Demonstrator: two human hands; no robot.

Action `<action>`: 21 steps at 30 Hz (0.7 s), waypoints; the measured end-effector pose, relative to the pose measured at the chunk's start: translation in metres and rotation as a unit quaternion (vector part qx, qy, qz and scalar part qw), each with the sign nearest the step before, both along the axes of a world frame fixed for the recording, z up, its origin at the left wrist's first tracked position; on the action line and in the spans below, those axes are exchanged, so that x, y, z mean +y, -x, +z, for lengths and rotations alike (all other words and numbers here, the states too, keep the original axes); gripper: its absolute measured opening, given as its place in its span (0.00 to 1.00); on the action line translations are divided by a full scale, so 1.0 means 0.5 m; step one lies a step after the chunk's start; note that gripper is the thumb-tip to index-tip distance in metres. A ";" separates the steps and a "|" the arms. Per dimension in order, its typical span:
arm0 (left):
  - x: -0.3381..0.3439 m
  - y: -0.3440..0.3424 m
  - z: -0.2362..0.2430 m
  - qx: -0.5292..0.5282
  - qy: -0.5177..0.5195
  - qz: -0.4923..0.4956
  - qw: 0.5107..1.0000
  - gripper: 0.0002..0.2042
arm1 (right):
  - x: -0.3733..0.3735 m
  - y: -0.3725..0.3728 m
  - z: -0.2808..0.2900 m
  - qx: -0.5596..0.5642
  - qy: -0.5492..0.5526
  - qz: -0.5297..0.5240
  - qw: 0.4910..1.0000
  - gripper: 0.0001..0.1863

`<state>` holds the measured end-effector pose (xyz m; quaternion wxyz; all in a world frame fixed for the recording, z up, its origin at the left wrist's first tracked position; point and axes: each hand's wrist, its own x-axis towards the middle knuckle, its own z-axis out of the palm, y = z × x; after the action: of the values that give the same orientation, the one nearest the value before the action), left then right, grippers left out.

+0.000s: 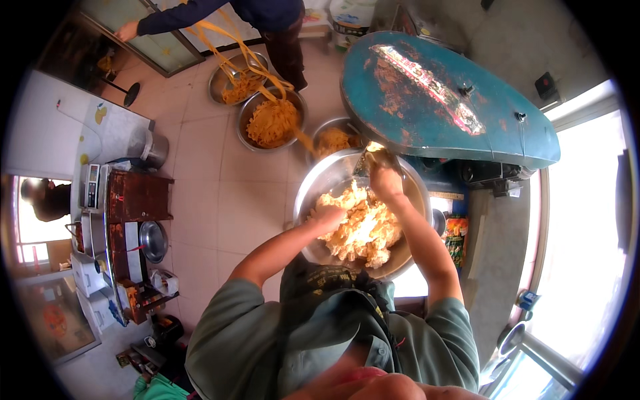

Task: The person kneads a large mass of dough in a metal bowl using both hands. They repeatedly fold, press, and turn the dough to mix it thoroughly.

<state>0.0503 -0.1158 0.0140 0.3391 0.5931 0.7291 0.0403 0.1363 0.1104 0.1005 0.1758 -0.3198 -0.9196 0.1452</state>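
Note:
A wide metal basin (419,193) in front of me holds a heap of pale yellow, crumbly dough (363,230). My left hand (328,219) is in the left side of the heap, its fingers curled in and closed on dough. Farther up, my right hand (385,179) reaches over the basin's far rim to a metal chute under the teal machine (427,100). A pale bit of dough (375,146) shows by that chute. The fingers of my right hand are mostly hidden there, so their grip does not show.
Several metal bowls with orange-yellow noodle strands (272,123) stand on the tiled floor. Beyond them a person in dark clothes (277,17) stretches an arm left, long strands hanging nearby. At left stands a reddish-brown cabinet (137,197); at right, a bright window (580,233).

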 end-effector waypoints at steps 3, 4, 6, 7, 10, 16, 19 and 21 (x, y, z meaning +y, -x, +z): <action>0.003 0.006 -0.010 -0.003 0.040 -0.008 0.999 0.08 | 0.023 0.031 0.066 -0.222 0.196 -0.014 0.955 0.20; 0.014 0.008 0.011 -0.005 0.052 -0.004 0.999 0.09 | 0.027 0.020 0.072 -0.217 0.177 -0.001 0.960 0.20; -0.001 0.007 0.017 -0.031 0.089 0.036 0.995 0.11 | -0.001 -0.014 0.041 -0.074 0.080 -0.001 0.994 0.20; 0.026 0.017 0.031 -0.037 0.095 0.046 0.994 0.11 | 0.036 -0.036 -0.077 0.055 -0.118 -0.005 0.991 0.19; 0.010 0.037 0.023 -0.122 0.114 0.072 0.983 0.16 | 0.021 0.007 0.011 -0.138 0.130 -0.041 0.981 0.20; -0.003 0.060 0.051 -0.375 0.094 0.167 0.907 0.26 | -0.003 -0.029 0.019 0.070 -0.211 0.047 0.974 0.18; 0.007 0.019 0.057 -0.460 0.064 0.193 0.864 0.29 | 0.047 0.005 -0.054 -0.156 0.105 -0.061 0.980 0.17; 0.009 0.007 0.093 -0.540 0.010 0.156 0.827 0.27 | 0.046 0.002 -0.018 -0.180 0.106 -0.069 0.975 0.19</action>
<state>0.0470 -0.1114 0.0604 0.6740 0.3511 0.5131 0.3990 0.1354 0.1335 0.0914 -0.0182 -0.4205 -0.8911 0.1696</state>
